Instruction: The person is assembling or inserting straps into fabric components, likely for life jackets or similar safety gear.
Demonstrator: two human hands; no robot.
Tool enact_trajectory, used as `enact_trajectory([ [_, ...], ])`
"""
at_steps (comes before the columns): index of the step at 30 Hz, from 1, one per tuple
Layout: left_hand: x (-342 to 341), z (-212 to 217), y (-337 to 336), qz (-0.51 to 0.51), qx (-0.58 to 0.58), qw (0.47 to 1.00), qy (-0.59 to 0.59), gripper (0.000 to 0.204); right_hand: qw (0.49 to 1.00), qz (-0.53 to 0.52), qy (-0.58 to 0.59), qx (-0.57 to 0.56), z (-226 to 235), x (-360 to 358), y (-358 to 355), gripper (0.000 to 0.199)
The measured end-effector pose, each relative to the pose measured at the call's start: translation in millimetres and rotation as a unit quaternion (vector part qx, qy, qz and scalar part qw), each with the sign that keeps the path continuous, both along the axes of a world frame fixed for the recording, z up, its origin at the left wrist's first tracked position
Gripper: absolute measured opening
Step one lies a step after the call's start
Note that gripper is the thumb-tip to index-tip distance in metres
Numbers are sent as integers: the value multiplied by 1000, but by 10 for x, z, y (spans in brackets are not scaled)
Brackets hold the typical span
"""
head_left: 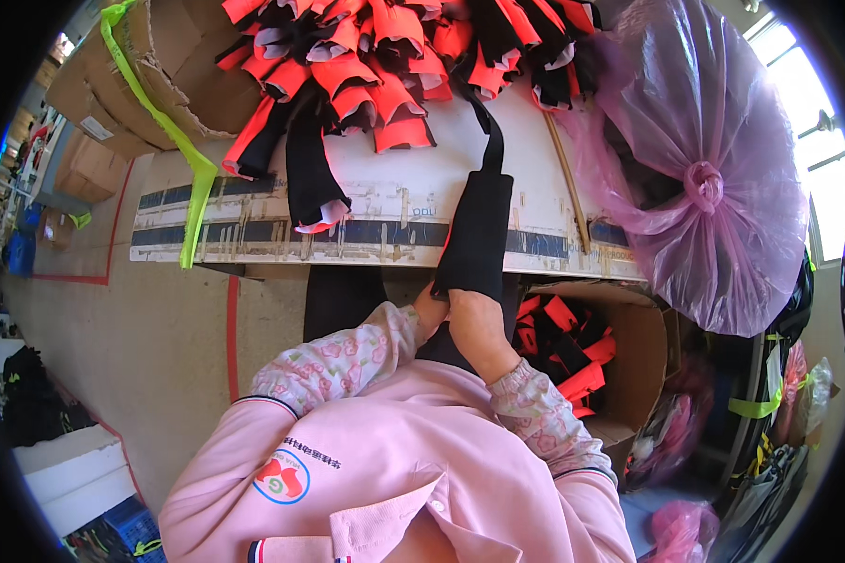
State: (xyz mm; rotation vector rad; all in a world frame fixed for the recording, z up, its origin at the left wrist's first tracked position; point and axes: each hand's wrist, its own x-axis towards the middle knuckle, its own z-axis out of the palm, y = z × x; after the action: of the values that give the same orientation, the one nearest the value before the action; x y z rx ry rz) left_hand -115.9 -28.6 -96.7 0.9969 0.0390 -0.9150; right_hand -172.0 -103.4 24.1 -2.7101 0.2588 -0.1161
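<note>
1. The black fabric piece (pixel 479 235) is a long, narrow sleeve-like strip. Its long axis runs almost straight away from the person, from the near edge of the tabletop (pixel 404 202) up toward the pile, leaning slightly to the right at the far end, where it narrows into a thin strap.

2. Its near end hangs just over the tabletop edge, and both hands meet there. The right hand (pixel 479 324) is closed on the bottom corner of the strip, fingers curled around the cloth. The left hand (pixel 429 310) touches the same end from the left; it looks pinched on the hem, though most of its fingers are hidden behind the fabric.

3. From the grip, then, the whole length of the strip lies ahead and above, on the tabletop. Neither hand is clearly nearer; the right one covers more of the cloth.

4. Left of the grip, further up the tabletop, lies another black piece (pixel 312 174) with an orange-lined opening.

5. Beyond the strip's far end sits the pile of orange and black pieces (pixel 394 56).

6. Right of the grip, a thin wooden stick (pixel 565 183) lies on the tabletop, then a tied pink plastic bag (pixel 704 169).

7. Below and right of the grip, an open cardboard box (pixel 629 357) holds more orange and black pieces.
</note>
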Motion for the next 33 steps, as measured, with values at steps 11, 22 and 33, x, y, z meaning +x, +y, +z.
enact_trajectory([
  [11,107,76,-46,-114,53,943,-309,27,994,-74,-66,-35,-479,-2,-74,16],
  [22,89,-30,-195,-101,161,930,-315,28,995,-58,69,39,-637,296,-330,14],
  [33,72,307,-203,-59,13,992,-113,19,997,-33,53,-34,51,443,-292,17],
])
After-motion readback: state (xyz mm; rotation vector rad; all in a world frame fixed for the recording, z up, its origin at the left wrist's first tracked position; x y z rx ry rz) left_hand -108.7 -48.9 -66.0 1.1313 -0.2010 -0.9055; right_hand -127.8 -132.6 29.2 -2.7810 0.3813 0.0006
